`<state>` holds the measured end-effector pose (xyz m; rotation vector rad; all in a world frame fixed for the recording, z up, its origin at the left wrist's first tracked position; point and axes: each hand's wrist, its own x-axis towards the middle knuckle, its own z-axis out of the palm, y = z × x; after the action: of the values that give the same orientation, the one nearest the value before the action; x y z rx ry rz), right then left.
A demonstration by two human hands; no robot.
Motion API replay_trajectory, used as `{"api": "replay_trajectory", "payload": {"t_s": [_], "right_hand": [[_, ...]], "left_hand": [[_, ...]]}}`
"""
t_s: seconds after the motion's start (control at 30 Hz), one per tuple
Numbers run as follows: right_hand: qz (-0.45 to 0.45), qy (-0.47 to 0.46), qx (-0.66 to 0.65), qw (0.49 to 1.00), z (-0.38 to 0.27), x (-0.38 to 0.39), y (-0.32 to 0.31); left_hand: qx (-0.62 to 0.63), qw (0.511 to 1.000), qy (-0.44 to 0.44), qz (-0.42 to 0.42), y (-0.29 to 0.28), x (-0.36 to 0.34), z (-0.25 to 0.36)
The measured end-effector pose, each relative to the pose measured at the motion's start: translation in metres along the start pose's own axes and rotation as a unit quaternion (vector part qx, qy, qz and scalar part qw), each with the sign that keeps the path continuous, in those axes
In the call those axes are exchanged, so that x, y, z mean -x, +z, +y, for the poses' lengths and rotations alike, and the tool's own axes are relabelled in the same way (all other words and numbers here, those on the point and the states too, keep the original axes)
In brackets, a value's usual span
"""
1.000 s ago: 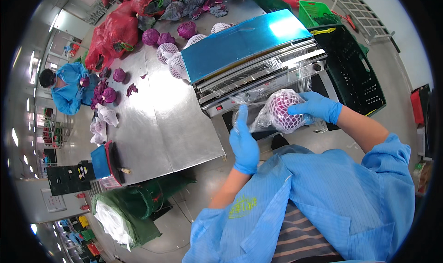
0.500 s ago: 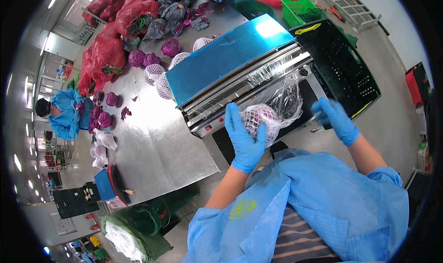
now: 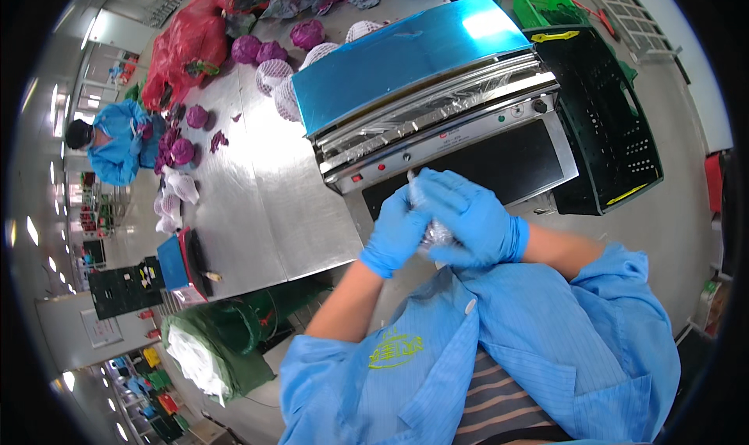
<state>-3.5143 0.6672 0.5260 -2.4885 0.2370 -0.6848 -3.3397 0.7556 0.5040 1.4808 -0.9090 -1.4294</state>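
Note:
Both my hands, in blue gloves, are pressed around a red cabbage (image 3: pixel 435 235) in foam netting and clear film, just in front of the film wrapping machine (image 3: pixel 452 141). My left hand (image 3: pixel 395 233) cups its left side. My right hand (image 3: pixel 477 225) lies over the top and right side with fingers together, so most of the cabbage is hidden. On the machine, a blue-covered lid (image 3: pixel 406 55) is at the back, with clear film (image 3: pixel 437 106) stretched along the rollers. The black plate (image 3: pixel 499 166) at its front is bare.
Left of the machine, a steel table (image 3: pixel 265 195) bears netted cabbages (image 3: pixel 273 78), bare red cabbages (image 3: pixel 246 49) and red mesh sacks (image 3: pixel 187 55). A black crate (image 3: pixel 608 133) stands right of the machine. A co-worker (image 3: pixel 117 145) in blue is at the far left.
My right hand has come in from the right onto the cabbage, joining the left. The cabbage has moved nearer my body, and the loose film is now gathered around it.

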Motion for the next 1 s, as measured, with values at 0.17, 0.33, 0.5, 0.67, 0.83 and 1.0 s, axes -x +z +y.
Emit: {"api": "replay_trajectory", "payload": {"t_s": [0.17, 0.33, 0.5, 0.67, 0.83, 1.0], "right_hand": [[-0.249, -0.016, -0.268, 0.931, -0.030, -0.031, -0.015], [-0.304, 0.376, -0.532, 0.695, -0.020, 0.010, 0.010], [-0.321, 0.547, -0.517, 0.575, -0.027, 0.021, 0.011], [-0.136, 0.445, -0.307, 0.830, -0.005, 0.061, -0.048], [0.197, 0.413, -0.489, 0.743, -0.026, 0.112, -0.067], [0.335, 0.388, -0.578, 0.635, 0.065, 0.124, -0.171]], "left_hand": [[0.165, 0.962, -0.075, -0.205, -0.038, 0.059, 0.004], [0.280, 0.953, -0.116, 0.029, 0.012, 0.107, 0.005], [0.517, 0.834, -0.195, -0.003, 0.025, 0.090, -0.021], [0.454, 0.884, -0.095, -0.060, 0.055, 0.039, -0.024], [0.309, 0.948, -0.027, -0.072, 0.127, -0.018, 0.033], [-0.063, 0.955, 0.281, -0.072, 0.158, -0.091, 0.075]]}}
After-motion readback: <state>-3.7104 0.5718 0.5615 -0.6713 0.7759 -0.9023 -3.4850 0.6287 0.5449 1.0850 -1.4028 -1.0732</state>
